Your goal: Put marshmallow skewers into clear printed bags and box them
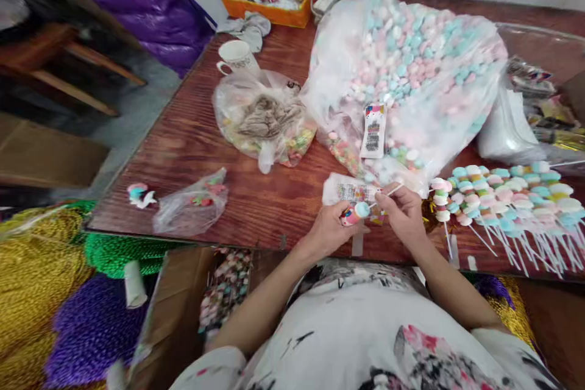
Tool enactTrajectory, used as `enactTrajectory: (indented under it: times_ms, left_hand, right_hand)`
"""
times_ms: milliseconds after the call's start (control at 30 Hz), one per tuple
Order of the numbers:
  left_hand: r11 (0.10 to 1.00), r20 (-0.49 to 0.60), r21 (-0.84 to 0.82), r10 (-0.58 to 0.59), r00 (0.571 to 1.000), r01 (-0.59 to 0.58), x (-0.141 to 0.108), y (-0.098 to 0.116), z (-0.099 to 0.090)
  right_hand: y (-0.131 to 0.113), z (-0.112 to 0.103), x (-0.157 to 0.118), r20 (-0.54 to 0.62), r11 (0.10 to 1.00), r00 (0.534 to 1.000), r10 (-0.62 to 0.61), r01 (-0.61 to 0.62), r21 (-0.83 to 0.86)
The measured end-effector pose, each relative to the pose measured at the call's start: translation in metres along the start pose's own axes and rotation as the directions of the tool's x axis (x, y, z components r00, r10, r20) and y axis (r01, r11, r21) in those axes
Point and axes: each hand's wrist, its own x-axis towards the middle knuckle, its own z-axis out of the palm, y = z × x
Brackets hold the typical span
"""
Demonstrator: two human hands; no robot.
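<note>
My left hand (329,230) is closed around a marshmallow skewer (362,209) in a printed plastic wrapper (349,217); a pale blue end shows at the wrapper's mouth. Between thumb and fingers, my right hand (406,212) pinches the skewer's white stick (393,189). Just beyond both hands lie flat printed wrappers (342,187) on the table. To the right of my right hand, several unwrapped marshmallow skewers (516,195) rest in a row, sticks pointing toward me.
A big clear bag of pastel marshmallows (411,67) fills the back, with a printed packet (373,131) on it. Leftward are a bag of candies (265,119), a mug (237,56) and an orange tray (267,0). An open cardboard box (176,304) stands below the table edge.
</note>
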Motion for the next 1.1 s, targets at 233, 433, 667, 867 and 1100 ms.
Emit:
enactTrajectory:
  times_ms: [233, 433, 667, 867, 1100]
  left_hand:
    - [0.924, -0.203, 0.369, 0.185, 0.962, -0.100, -0.005, -0.006, -0.001]
    - [0.860, -0.317, 0.477, 0.361, 0.877, -0.181, -0.006, -0.019, 0.003]
    - [0.889, -0.263, 0.399, 0.344, 0.901, -0.223, -0.005, -0.008, 0.007]
    - [0.967, -0.210, 0.192, 0.209, 0.955, -0.169, -0.005, 0.000, 0.010]
    - [0.992, -0.083, 0.102, 0.087, 0.993, -0.078, -0.004, 0.007, -0.001]
  right_hand:
    - [-0.002, 0.005, -0.002, -0.091, 1.000, 0.996, -0.019, 0.018, -0.009]
    - [0.011, 0.006, -0.005, -0.205, 0.991, 0.977, 0.050, -0.023, 0.130]
    - [0.005, 0.007, -0.009, 0.075, 0.999, 0.997, -0.027, 0.024, 0.037]
    - [0.003, 0.019, -0.007, 0.149, 0.982, 0.980, -0.128, 0.146, -0.117]
    - [0.002, 0.023, -0.007, 0.072, 0.998, 0.997, -0.041, 0.044, -0.042]
